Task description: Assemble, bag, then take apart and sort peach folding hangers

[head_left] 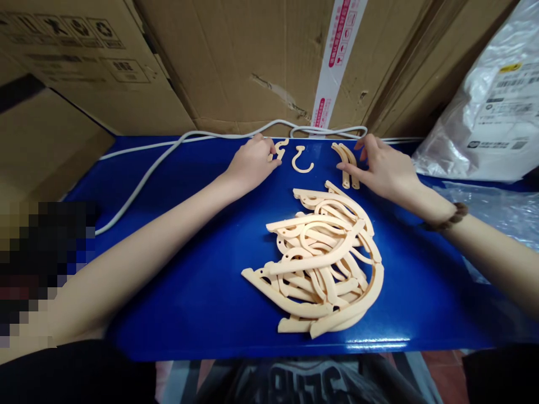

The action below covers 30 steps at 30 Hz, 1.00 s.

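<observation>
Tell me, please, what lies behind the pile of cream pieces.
Behind the pile: a loose hook, two curved strips, a white cable and cardboard. Whatever the pile covers cannot be seen.

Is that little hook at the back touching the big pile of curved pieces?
Apart. The head view plainly shows a strip of blue tabletop between the hook and the pile.

Big cardboard box (261, 67) stood behind the blue surface (189, 292), white cable (147, 180) looped along its base, plastic-wrapped package (492, 112) off right.
</observation>
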{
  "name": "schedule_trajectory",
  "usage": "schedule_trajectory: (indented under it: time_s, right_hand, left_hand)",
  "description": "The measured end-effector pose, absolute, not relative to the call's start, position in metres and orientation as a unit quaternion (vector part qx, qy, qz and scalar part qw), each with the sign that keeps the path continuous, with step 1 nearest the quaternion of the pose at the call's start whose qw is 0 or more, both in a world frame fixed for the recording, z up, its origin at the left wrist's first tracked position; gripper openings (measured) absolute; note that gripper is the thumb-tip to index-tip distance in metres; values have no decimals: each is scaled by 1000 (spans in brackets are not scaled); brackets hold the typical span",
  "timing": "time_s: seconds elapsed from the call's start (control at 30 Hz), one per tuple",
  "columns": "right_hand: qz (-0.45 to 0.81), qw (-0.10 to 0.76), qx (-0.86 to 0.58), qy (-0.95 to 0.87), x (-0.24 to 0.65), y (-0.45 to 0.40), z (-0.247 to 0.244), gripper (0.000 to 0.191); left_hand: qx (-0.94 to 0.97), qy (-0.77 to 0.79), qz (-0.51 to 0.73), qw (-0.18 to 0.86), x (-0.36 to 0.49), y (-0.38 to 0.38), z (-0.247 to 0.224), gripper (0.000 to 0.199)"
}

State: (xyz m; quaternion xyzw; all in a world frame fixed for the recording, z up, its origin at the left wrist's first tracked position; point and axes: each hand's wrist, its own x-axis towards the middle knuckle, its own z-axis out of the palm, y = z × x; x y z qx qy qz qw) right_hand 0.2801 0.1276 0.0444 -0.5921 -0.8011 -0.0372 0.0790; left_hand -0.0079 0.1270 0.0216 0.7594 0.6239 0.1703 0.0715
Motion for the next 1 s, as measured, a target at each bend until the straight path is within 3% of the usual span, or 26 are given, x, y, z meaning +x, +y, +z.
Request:
schedule_trajectory:
  time_s: [0.1,0.2,0.47,0.67,0.8,0.9,1.0]
  right_hand:
    - [-21,2,-639,-769,269,132,46,67]
    - [-23,-22,-657,-753,262,134,47,59]
    - [-70,29,-618,-783,260,132,56,59]
    - [-97,82,-546,-828,242,108,84,44]
    - [-86,53,-526,-845,235,109,84,43]
    - [-16,-19,-465,-885,232,111,81,34]
    - [35,-87,-421,-902,232,108,86,31]
  left_hand:
    - [762,623,164,70,-7,127,22,16]
    - [757,634,147,62,-5,123,26,23]
    - [774,597,197,78,10,116,54,29]
    - [804,536,220,134,24,114,70,25]
    - [847,457,145,229,22,109,69,30]
    - [862,397,33,314,19,102,76,44]
    - [865,388,-70,311,18,94,88,51]
